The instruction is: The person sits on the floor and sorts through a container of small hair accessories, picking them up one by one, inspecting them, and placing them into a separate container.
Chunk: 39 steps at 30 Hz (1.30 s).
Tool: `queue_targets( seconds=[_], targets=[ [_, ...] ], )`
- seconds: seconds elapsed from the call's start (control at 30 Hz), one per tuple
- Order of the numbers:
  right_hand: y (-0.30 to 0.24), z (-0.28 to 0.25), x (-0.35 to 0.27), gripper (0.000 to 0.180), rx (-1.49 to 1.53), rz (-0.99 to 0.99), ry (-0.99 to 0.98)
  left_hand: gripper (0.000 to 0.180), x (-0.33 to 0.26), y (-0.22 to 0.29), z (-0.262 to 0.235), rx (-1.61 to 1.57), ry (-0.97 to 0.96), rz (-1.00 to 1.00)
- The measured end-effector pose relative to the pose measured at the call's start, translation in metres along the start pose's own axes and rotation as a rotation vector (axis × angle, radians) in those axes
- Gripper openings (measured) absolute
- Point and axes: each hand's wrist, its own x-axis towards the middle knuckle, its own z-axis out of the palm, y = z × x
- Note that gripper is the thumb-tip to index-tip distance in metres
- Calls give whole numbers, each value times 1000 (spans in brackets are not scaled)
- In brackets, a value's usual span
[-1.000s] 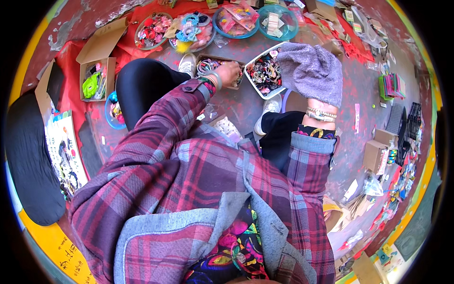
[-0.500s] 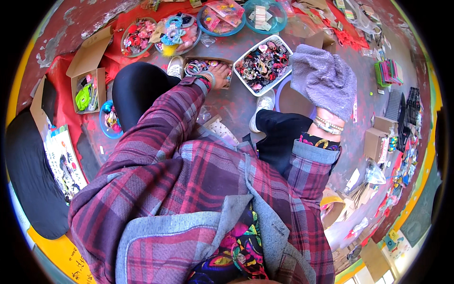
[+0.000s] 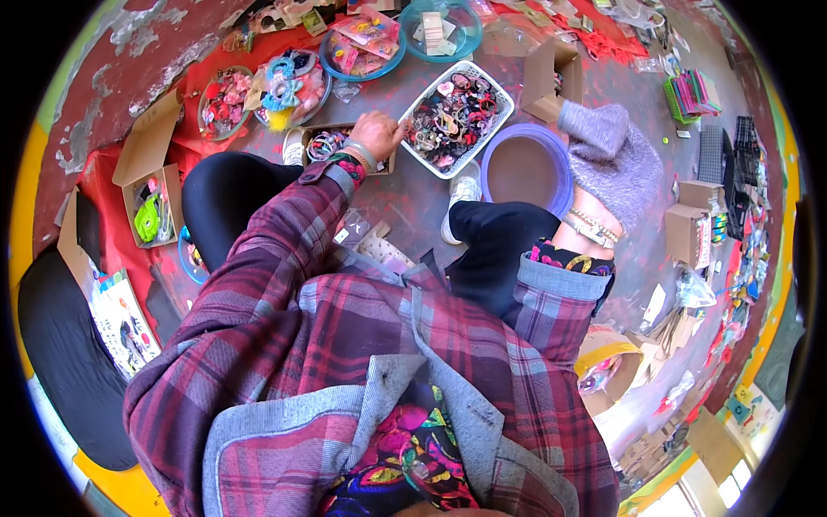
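My left hand (image 3: pixel 377 138) is beside the near-left rim of a white plastic basket (image 3: pixel 416 162) heaped with dark, red and pink hair ties (image 3: pixel 457 119). Its fingers are drawn together at that rim; whatever they may pinch is too small to make out. Below the wrist is a small cardboard box (image 3: pixel 386 164) with coloured hair bands (image 3: pixel 324 145) in it. A fuzzy grey-purple cloth (image 3: pixel 616 164) covers my right hand completely, leaving only the wrist with bracelets visible, so its fingers are hidden. The cloth is next to a round purple basin (image 3: pixel 562 177), brown inside.
An upright cardboard box (image 3: pixel 541 86) stands beyond the basin. Blue tubs (image 3: pixel 398 62) of packets and accessories line the far side. An open carton (image 3: pixel 155 129) with a lime-green item is at left. Green-basket stationery (image 3: pixel 689 95) and more boxes (image 3: pixel 685 234) lie at right.
My left hand has lifted from the small box and its fingers have gathered near the white basket. The cloth-covered right hand has swung away to the right, uncovering the purple basin.
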Motion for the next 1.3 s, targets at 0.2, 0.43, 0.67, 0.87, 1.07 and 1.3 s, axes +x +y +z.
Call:
queue_targets(
  seconds=[0.2, 0.43, 0.67, 0.87, 1.07, 1.3],
  targets=[
    [6, 12, 12, 17, 1738, 719, 211, 26, 43, 14, 37, -32, -28, 131],
    [51, 19, 15, 22, 1972, 498, -265, 60, 83, 46, 88, 190, -566, 63],
    [62, 23, 12, 25, 1783, 532, -119, 39, 102, 36, 128, 188, -675, 115],
    [54, 22, 13, 23, 1894, 557, -153, 30, 96, 26, 129, 39, -543, 37],
    [37, 21, 18, 15, 2116, 578, -328, 19, 102, 20, 101, -475, -205, -223],
    [3, 19, 13, 16, 1852, 758, 11, 10, 88, 40, -4, -1772, -427, -533]
  ],
)
